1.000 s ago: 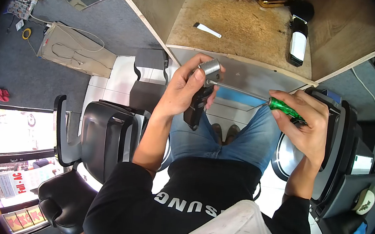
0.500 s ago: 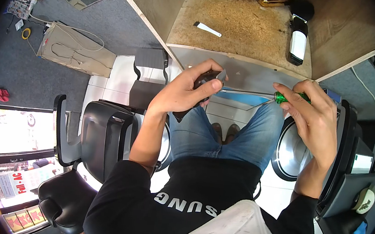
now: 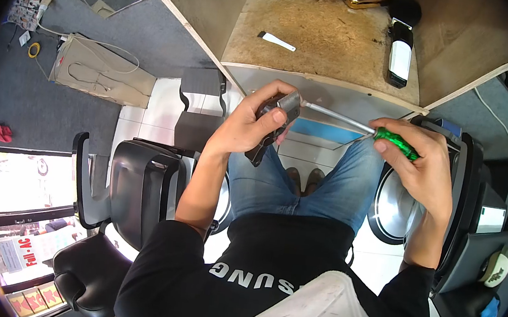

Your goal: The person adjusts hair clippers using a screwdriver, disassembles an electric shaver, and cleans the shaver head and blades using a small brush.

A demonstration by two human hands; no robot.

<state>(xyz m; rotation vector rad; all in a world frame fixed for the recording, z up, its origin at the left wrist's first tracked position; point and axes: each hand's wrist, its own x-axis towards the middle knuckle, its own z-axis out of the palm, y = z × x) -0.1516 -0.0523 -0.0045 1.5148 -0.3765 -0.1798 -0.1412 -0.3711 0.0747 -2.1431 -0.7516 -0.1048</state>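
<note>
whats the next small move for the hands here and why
Probably angle the hair clipper in the left hand slightly toward the screwdriver in the right hand: the tip is by the edge of the metal head, but whether it is seated can't be seen.

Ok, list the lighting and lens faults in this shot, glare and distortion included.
In the head view, the window is blown out to white; glare sits on the round metal base; the screwdriver has a bright streak along its shaft; the dark body of the clippers shows little detail; the wide lens blacks out the corners and seems to bow the outer scene.
</note>
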